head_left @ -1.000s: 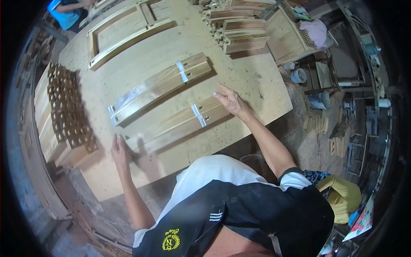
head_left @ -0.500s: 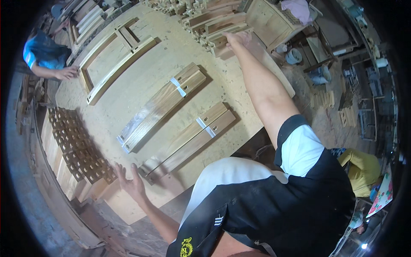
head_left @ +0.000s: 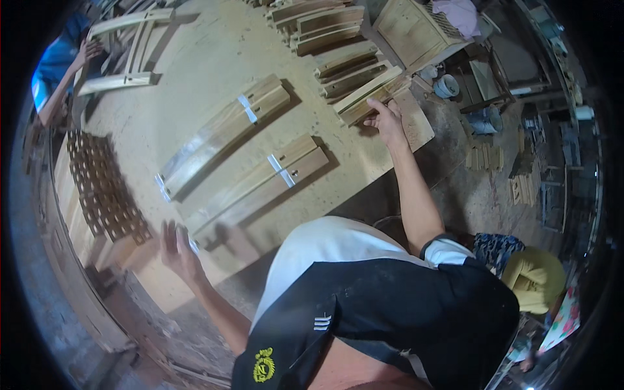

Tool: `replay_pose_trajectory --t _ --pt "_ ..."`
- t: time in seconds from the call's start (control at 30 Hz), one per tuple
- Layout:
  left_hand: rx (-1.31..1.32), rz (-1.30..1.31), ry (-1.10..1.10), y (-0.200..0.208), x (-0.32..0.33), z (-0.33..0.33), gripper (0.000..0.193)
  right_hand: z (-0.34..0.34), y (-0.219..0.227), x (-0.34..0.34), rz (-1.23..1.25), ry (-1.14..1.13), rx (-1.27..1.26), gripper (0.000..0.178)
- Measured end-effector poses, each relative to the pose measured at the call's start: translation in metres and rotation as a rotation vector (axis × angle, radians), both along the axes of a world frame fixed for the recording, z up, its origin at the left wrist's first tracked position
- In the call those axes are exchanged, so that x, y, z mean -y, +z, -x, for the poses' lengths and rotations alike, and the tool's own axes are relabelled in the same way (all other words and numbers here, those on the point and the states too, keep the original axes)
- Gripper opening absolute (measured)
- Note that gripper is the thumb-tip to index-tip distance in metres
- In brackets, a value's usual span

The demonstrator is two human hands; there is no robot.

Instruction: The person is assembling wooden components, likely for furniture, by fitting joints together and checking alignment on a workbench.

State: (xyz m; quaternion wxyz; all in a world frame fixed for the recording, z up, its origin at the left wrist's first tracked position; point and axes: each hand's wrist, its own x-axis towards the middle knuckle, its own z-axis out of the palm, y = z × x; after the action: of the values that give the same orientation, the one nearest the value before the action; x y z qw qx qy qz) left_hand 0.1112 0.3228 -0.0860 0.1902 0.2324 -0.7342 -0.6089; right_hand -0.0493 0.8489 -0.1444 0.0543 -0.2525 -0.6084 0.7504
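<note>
My right hand (head_left: 388, 123) grips the near end of a slotted wooden piece (head_left: 374, 101) at the right edge of the table, thumb over its top. My left hand (head_left: 179, 252) has its fingers stretched out, beside the left end of the nearer bundle of wooden boards (head_left: 260, 188); it appears to hold nothing. A white strip wraps that bundle near its right end, and another white strip (head_left: 194, 242) shows at its left end, close to my fingers. Farther back lies a second board bundle (head_left: 224, 140), wrapped in white strips at both ends.
Several wooden pieces (head_left: 325, 29) lie in rows at the back right. Dark-ended wooden parts (head_left: 104, 185) are stacked at the left. A co-worker's hand (head_left: 90, 49) holds a wooden frame (head_left: 123, 81) at the back left. Beyond the table's right edge stand a wooden cabinet (head_left: 416, 36) and buckets (head_left: 446, 86).
My right hand has come nearer from the far stack, and wooden pieces now lie apart there. My left hand moved slightly left. The co-worker's frame has shifted to the back left and turned.
</note>
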Motion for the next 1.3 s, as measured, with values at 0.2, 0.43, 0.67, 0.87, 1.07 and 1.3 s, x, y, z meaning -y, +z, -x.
replay_pose_trajectory --t 0.2,0.43,0.67,0.87,1.07,1.3 --pt "-0.028 -0.137 -0.504 0.05 -0.126 0.066 0.057 -0.034 0.065 0.053 -0.219 0.597 -0.377 0.037" --pt "-0.181 -0.072 -0.622 0.055 -0.216 0.126 0.059 -0.027 0.043 0.13 -0.391 0.968 -0.456 0.028" --pt "-0.468 0.088 -0.191 0.035 -0.252 0.107 0.036 -0.017 0.038 0.114 -0.558 1.196 -0.617 0.046" --pt "-0.585 0.19 -0.169 0.001 -0.241 0.074 0.041 -0.032 0.025 0.119 -0.787 1.146 -1.05 0.049" --pt "-0.547 0.174 -0.259 -0.021 -0.246 0.075 0.05 -0.045 -0.003 0.103 -0.944 1.066 -0.878 0.032" --pt "-0.278 0.317 0.081 -0.019 -0.073 0.031 0.096 -0.131 0.005 0.093 -0.489 0.665 -0.384 0.027"
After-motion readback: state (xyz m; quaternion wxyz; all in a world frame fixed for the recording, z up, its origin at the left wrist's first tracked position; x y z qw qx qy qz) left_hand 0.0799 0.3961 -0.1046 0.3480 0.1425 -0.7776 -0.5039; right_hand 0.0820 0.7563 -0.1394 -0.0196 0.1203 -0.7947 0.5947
